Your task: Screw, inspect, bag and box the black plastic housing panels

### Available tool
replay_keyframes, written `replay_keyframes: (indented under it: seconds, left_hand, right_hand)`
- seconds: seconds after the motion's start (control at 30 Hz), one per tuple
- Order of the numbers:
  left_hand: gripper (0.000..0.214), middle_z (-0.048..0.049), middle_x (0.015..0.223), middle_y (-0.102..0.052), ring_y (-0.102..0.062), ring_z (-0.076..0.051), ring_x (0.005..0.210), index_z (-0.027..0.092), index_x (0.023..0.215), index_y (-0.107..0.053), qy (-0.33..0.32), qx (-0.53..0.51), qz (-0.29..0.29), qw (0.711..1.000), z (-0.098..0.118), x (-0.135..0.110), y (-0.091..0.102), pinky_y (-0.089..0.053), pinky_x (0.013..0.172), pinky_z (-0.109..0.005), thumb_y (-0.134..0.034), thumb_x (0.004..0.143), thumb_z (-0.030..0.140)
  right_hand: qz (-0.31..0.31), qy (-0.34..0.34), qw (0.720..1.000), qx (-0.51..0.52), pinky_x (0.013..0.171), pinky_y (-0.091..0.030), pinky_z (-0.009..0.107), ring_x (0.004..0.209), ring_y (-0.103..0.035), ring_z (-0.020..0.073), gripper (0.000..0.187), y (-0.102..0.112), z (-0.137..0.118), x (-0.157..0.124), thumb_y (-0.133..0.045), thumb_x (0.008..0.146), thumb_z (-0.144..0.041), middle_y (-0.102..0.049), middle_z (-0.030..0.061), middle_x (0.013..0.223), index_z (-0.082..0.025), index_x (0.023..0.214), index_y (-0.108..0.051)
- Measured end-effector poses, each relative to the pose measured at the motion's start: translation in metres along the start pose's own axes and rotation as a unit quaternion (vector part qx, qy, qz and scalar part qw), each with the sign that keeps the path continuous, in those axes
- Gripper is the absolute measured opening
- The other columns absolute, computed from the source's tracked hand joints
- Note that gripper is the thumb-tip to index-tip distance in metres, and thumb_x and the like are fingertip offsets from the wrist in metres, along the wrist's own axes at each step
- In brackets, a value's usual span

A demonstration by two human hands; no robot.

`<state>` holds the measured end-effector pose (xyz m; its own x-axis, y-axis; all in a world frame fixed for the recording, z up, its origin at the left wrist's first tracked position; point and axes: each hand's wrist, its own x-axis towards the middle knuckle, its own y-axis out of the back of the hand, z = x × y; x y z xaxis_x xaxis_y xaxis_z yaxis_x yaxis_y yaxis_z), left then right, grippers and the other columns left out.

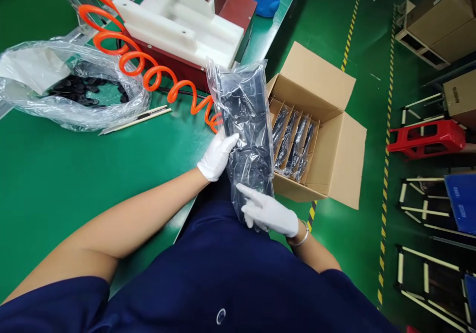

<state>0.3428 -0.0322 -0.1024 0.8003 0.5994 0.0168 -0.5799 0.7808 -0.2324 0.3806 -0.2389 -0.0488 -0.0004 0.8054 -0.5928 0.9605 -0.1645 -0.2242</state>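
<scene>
Both my hands wear white gloves and hold a clear plastic bag with a black plastic part (245, 124) in it, upright over the table's edge. My left hand (217, 155) grips the bag's left side at mid-height. My right hand (268, 211) holds the bag's lower end, index finger stretched across it. Just right of the bag, an open cardboard box (334, 139) stands on the floor. It has card dividers, and several slots hold similar bagged black parts (293, 144).
On the green table lie a clear bag of small black pieces (74, 87), a thin stick (137, 118), an orange coiled hose (148, 70) and a white-and-red fixture (186, 25). A red stool (427, 139), racks and cartons stand on the green floor at right.
</scene>
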Motion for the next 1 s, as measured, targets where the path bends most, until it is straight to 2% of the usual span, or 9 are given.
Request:
replay_keyframes:
  seconds: [0.2, 0.4, 0.5, 0.57, 0.67, 0.77, 0.83, 0.9, 1.0]
  left_hand:
    - [0.053, -0.0085, 0.132, -0.07, -0.063, -0.029, 0.126, 0.019, 0.131, -0.065, -0.007, -0.001, 0.014, 1.0, -0.004, 0.0, 0.002, -0.045, 0.117, -0.045, -0.063, 0.086, 0.047]
    - [0.057, -0.0094, 0.139, -0.066, -0.057, -0.029, 0.135, 0.019, 0.136, -0.061, -0.019, 0.019, 0.005, 1.0, -0.006, 0.001, 0.003, -0.041, 0.121, -0.044, -0.062, 0.089, 0.051]
    - [0.06, -0.0097, 0.141, -0.065, -0.055, -0.029, 0.138, 0.018, 0.139, -0.059, -0.023, 0.014, 0.004, 1.0, -0.007, 0.001, 0.004, -0.04, 0.122, -0.044, -0.062, 0.09, 0.054]
    - [0.062, -0.0098, 0.142, -0.065, -0.054, -0.029, 0.139, 0.018, 0.14, -0.059, -0.024, 0.012, -0.001, 1.0, -0.007, 0.001, 0.003, -0.039, 0.123, -0.044, -0.062, 0.09, 0.055]
    - [0.064, -0.0093, 0.143, -0.064, -0.052, -0.029, 0.14, 0.018, 0.141, -0.058, -0.022, 0.017, 0.0, 1.0, -0.007, 0.001, 0.004, -0.037, 0.124, -0.044, -0.062, 0.09, 0.056]
    - [0.06, -0.0079, 0.142, -0.064, -0.053, -0.028, 0.139, 0.021, 0.139, -0.06, -0.012, 0.02, 0.001, 1.0, -0.008, -0.001, 0.005, -0.036, 0.124, -0.043, -0.062, 0.09, 0.057]
    - [0.06, -0.008, 0.139, -0.065, -0.059, -0.027, 0.13, 0.023, 0.139, -0.059, 0.019, 0.006, -0.018, 1.0, -0.009, -0.003, 0.005, -0.044, 0.117, -0.042, -0.059, 0.092, 0.06]
    - [0.065, -0.0106, 0.134, -0.066, -0.068, -0.025, 0.111, 0.024, 0.143, -0.052, 0.066, -0.014, -0.059, 0.996, -0.008, -0.005, 0.003, -0.058, 0.095, -0.041, -0.056, 0.092, 0.063]
    - [0.072, -0.0147, 0.129, -0.066, -0.07, -0.02, 0.091, 0.019, 0.146, -0.043, 0.153, 0.008, -0.113, 0.982, -0.002, -0.006, -0.002, -0.058, 0.072, -0.034, -0.057, 0.09, 0.062]
  right_hand:
    - [0.106, 0.006, 0.994, 0.022, 0.038, -0.029, 0.019, 0.037, -0.037, 0.004, 0.088, 0.006, 0.008, 0.0, -0.056, 0.096, -0.047, -0.065, -0.0056, 0.07, -0.011, 0.165, -0.015]
    - [0.191, 0.034, 0.981, 0.018, 0.038, -0.027, 0.021, 0.037, -0.034, 0.0045, 0.081, 0.023, 0.013, -0.039, -0.058, 0.094, -0.055, -0.063, -0.0044, 0.066, -0.011, 0.158, -0.036]
    - [0.314, 0.11, 0.943, 0.005, 0.041, -0.032, 0.022, 0.042, -0.035, 0.0056, 0.063, 0.042, 0.016, -0.038, -0.055, 0.096, -0.055, -0.059, -0.0043, 0.065, -0.014, 0.144, -0.056]
    - [0.369, 0.159, 0.916, -0.014, 0.055, -0.048, 0.024, 0.057, -0.052, 0.009, 0.066, 0.056, 0.021, -0.024, -0.06, 0.092, -0.058, -0.066, 0.0015, 0.081, -0.015, 0.142, -0.058]
    - [0.281, 0.169, 0.943, -0.055, 0.1, -0.054, 0.037, 0.109, -0.064, 0.021, 0.094, 0.064, 0.033, 0.009, -0.076, 0.077, -0.062, -0.066, 0.0125, 0.125, -0.017, 0.153, -0.045]
    - [0.22, 0.156, 0.961, -0.054, 0.109, -0.05, 0.044, 0.116, -0.064, 0.0249, 0.092, 0.055, 0.044, 0.035, -0.078, 0.075, -0.06, -0.066, 0.0115, 0.132, -0.02, 0.152, -0.045]
    - [0.231, 0.155, 0.961, 0.002, 0.095, -0.058, 0.042, 0.095, -0.068, 0.022, 0.074, 0.054, 0.048, 0.042, -0.073, 0.08, -0.057, -0.072, 0.0079, 0.111, -0.02, 0.141, -0.054]
    - [0.257, 0.166, 0.95, 0.057, 0.081, -0.06, 0.038, 0.078, -0.067, 0.0192, 0.059, 0.064, 0.047, 0.043, -0.071, 0.082, -0.053, -0.073, 0.0042, 0.094, -0.021, 0.131, -0.058]
    - [0.384, 0.184, 0.905, 0.026, 0.093, -0.058, 0.038, 0.096, -0.069, 0.0207, 0.052, 0.102, 0.038, 0.043, -0.069, 0.079, -0.044, -0.074, 0.0068, 0.109, -0.02, 0.125, -0.059]
